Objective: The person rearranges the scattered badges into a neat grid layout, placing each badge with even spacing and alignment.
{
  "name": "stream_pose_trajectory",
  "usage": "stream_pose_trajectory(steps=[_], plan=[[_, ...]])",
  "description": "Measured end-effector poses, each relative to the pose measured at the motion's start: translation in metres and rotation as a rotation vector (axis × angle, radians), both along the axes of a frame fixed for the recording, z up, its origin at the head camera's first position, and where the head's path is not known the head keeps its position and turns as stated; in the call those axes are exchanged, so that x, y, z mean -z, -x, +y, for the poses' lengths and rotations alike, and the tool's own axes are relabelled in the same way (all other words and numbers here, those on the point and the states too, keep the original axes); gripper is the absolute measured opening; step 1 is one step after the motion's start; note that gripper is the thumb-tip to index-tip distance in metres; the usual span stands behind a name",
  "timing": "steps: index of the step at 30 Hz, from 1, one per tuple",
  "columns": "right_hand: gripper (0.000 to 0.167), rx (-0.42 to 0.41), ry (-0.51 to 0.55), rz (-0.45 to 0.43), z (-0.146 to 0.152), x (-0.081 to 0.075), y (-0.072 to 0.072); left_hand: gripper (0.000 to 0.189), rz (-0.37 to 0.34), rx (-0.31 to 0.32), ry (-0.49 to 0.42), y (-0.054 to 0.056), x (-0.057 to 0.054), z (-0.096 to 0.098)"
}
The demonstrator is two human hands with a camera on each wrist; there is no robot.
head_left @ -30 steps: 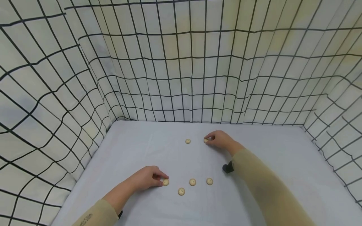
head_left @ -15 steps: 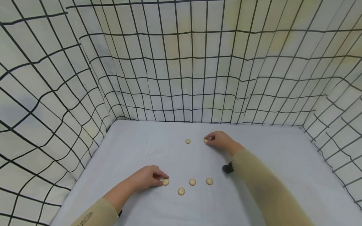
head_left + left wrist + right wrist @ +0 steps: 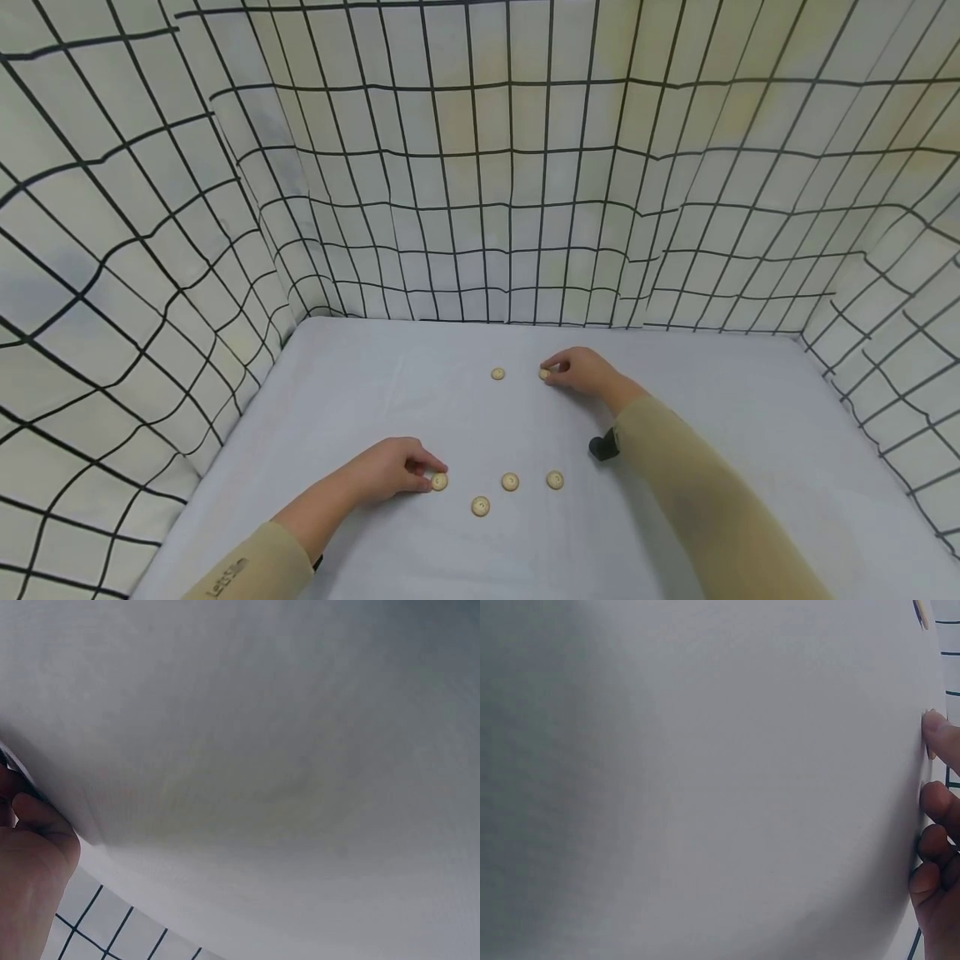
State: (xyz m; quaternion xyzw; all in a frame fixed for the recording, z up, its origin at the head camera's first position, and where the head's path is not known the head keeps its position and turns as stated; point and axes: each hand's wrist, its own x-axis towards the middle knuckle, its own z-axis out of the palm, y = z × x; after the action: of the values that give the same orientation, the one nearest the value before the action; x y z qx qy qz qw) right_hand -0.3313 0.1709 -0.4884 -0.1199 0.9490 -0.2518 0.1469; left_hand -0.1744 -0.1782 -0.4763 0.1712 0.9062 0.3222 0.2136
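Note:
Toward the front left of the white table, my left hand (image 3: 393, 471) pinches the edge of a round beige button (image 3: 439, 482) between thumb and fingers. Farther back, my right hand (image 3: 583, 372) holds another beige button (image 3: 545, 375) the same way, its fingertips covering part of it. To the left of that one lies a loose button (image 3: 498, 374). Between the hands, nearer the front, are a middle button (image 3: 510, 482), a right button (image 3: 554, 480) and a front button (image 3: 480, 506). The left wrist view shows only part of the left hand (image 3: 37, 859), with its button hidden.
A white cloth covers the table (image 3: 420, 375). White walls with a black grid (image 3: 487, 179) rise behind it and along both sides. A black device (image 3: 603, 447) sits under the right wrist. Tan sleeves (image 3: 697, 492) cover both forearms.

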Motion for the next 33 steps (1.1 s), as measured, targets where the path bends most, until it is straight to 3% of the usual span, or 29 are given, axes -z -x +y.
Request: stream_pose_trajectory(steps=[16,29,33], plan=[[0.038,-0.007,0.012,0.023,0.001,-0.001,-0.003,0.021,-0.011,-0.005,-0.005,0.001,-0.001,0.0],[0.038,0.016,0.046,0.056,0.008,0.0,-0.012,0.021,-0.004,0.009,-0.016,0.002,0.002,-0.002],[0.035,-0.015,0.049,0.066,0.011,-0.001,-0.018,0.021,-0.001,0.009,-0.018,0.002,0.004,-0.003]])
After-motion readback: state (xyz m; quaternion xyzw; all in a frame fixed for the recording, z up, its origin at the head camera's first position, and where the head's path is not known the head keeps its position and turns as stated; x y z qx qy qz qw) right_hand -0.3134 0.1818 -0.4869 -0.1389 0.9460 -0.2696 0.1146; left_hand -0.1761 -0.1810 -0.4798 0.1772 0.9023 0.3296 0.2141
